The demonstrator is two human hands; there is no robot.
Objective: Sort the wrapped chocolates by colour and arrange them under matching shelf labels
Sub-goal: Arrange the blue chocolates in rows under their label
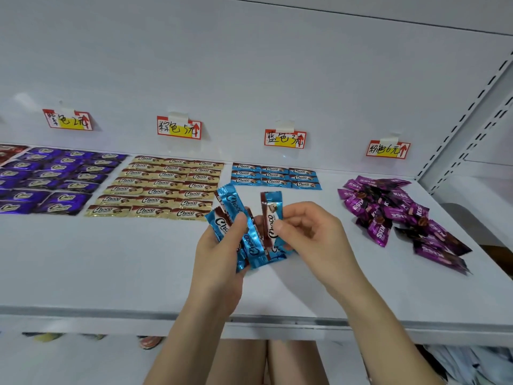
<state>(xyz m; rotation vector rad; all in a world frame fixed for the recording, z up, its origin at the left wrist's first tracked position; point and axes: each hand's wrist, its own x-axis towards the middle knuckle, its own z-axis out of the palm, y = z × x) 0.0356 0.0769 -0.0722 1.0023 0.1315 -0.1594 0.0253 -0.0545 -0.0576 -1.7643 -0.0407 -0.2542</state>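
Chocolate rows (161, 187) lie left of loose heap (388, 209).

Purple wrappers (55, 176), gold wrappers (161, 187) and blue wrappers (274, 176) all say "Choco", and the magenta pile (394, 209) on the right reads "KISS". Far wall, left to right: first tag (68, 120) something-色 2元 (first character unclear), second tag (179, 127) 粽色 5元, third tag (285, 139) 蓝色 3元, fourth tag (388, 149) 粉色 6元.

Two bare arms and hands of one person. The left hand (219, 245) and right hand (313, 232) are slim, with short, plain nails visible on the thumbs. The left forearm (191, 332) and right forearm (374, 315) are uncovered right to the bottom edge. Between them, two bare legs (241, 362) appear side by side, cut off by the frame.
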